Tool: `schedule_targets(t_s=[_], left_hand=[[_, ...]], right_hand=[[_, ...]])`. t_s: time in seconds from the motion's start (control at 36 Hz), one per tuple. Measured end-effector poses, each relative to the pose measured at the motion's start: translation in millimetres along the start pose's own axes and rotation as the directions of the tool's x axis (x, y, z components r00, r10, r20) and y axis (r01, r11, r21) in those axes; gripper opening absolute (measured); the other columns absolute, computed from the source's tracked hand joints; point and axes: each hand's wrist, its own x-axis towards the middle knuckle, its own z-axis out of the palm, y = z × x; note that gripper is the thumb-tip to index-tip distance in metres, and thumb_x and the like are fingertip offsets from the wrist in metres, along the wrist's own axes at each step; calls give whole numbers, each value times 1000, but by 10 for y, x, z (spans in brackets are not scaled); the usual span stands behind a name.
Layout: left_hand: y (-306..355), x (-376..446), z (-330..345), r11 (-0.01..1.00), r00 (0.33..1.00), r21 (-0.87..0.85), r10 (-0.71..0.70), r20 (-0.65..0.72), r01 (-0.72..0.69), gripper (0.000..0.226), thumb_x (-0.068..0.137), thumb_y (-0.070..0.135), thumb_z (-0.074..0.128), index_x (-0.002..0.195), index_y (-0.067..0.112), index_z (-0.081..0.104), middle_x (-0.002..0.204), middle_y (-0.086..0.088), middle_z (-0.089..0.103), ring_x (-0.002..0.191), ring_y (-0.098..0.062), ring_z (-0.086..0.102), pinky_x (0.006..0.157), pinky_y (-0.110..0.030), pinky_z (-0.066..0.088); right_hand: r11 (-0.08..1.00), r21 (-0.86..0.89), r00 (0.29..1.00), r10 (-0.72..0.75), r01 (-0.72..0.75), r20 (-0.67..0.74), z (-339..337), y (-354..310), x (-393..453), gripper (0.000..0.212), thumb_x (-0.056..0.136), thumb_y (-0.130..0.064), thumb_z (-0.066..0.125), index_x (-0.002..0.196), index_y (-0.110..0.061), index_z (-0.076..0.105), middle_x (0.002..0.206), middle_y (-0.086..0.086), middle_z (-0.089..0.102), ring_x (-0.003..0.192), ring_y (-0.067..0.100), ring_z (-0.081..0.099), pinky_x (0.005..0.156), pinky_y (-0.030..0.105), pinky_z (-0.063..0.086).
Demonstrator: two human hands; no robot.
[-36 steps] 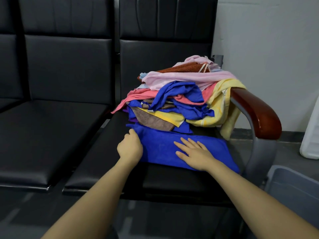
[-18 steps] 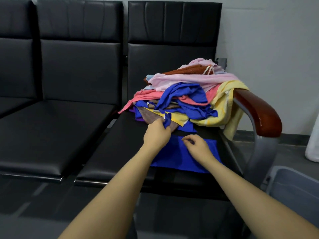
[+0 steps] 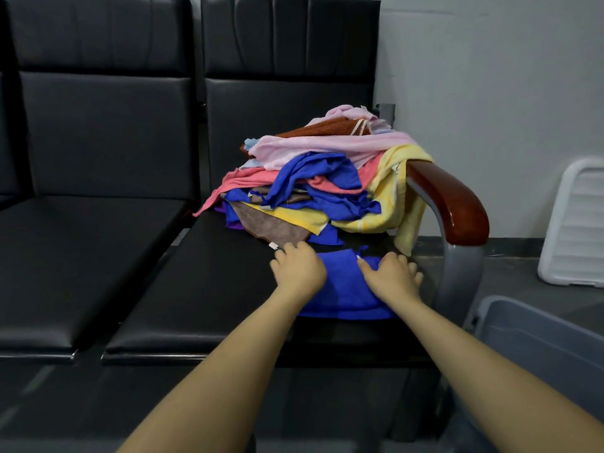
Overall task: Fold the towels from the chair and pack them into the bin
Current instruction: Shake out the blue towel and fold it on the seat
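Head view: blue towel lies partly folded on the near part of the black chair seat, just in front of the loose towel pile heaped at the far right of the same seat, against the wooden armrest. Grey bin stands on the floor near right, beyond the armrest post, well apart from the towel.

Left hand rests on the towel's left far edge, fingers bent over the cloth; whether they pinch the hem or only press it I cannot tell, knuckles hide the tips. Right hand lies on the right side with fingers spread and fairly straight, pressing flat, not gripping.

Handling judgement: thin microfibre-looking cloth, light, limp, no stiffness of its own; it will sag and unfold if lifted by one corner. Seat looks smooth, so the cloth probably slides under a push. Best taken at two corners or along a folded edge, then carried to the bin supported from below, both hands, so the folds keep
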Motion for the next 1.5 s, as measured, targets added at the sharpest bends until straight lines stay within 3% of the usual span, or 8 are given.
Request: schedule_targets(t_s=[0.17, 0.36, 0.47, 0.69, 0.86, 0.97, 1.14, 1.5], left_hand=[[-195, 28, 108, 980, 986, 146, -151, 78, 138, 51, 96, 33, 45, 137, 4, 32, 142, -18, 34, 130, -33, 34, 107, -39, 28], [-253, 18, 160, 988, 998, 145, -55, 29, 50, 61, 98, 40, 38, 149, 18, 13, 140, -18, 31, 127, -33, 33, 105, -40, 27], [-265, 25, 177, 978, 998, 199, 48, 35, -54, 51, 98, 44, 34, 144, 24, 24, 141, -17, 27, 125, -33, 32, 104, -42, 27], [-234, 17, 253, 966, 985, 251, 17, 171, -60, 54, 98, 52, 27, 143, 21, 28, 142, -20, 27, 129, -35, 29, 107, -43, 23], [-180, -4, 243, 968, 985, 236, 48, 167, -87, 65, 95, 53, 35, 142, 8, 29, 145, -20, 30, 132, -35, 29, 109, -43, 22], [-118, 18, 205, 997, 999, 83, 1, 51, -5, 61, 97, 41, 42, 142, 3, 24, 140, -20, 37, 128, -34, 39, 105, -42, 29], [-128, 80, 232, 987, 989, 87, -138, 59, 133, 47, 98, 29, 44, 134, 0, 36, 135, -17, 45, 122, -31, 48, 99, -36, 37], [-83, 108, 306, 982, 997, 172, -81, -16, 83, 46, 98, 38, 43, 129, 4, 36, 132, -15, 47, 118, -29, 51, 94, -34, 39]], right_hand=[[978, -198, 998, -60, 61, 10, 62, -41, -100, 69, 86, -62, 49, 130, -8, 47, 136, 15, 43, 127, 32, 38, 104, 41, 30], [997, 59, 996, -57, 54, 63, 42, -99, -130, 23, 90, -37, 59, 104, -19, 60, 128, 8, 45, 124, 28, 38, 104, 38, 27], [991, 98, 996, -93, 92, 7, -7, -86, -180, 13, 89, -31, 60, 92, -20, 55, 122, 6, 47, 119, 27, 42, 100, 36, 29], [978, 176, 993, -114, 109, 17, -97, -59, -229, 10, 88, -17, 55, 86, -14, 45, 74, -6, 47, 80, 18, 49, 92, 37, 36], [959, 282, 999, -30, 34, -17, -89, 42, -295, 24, 84, 4, 47, 100, -14, 45, 89, 1, 54, 95, 21, 54, 94, 35, 31], [959, 283, 1000, -1, 5, -15, -84, 49, -306, 30, 92, -14, 49, 122, -11, 47, 113, 5, 59, 113, 25, 53, 103, 38, 28], [995, 101, 1000, 26, -25, -15, 66, -1, -213, 37, 91, -37, 56, 114, -8, 56, 119, 9, 56, 115, 28, 51, 102, 42, 31], [959, 283, 999, 40, -32, -21, -46, 51, -250, 22, 88, -6, 54, 109, -1, 51, 117, 14, 53, 106, 29, 53, 98, 43, 41]])
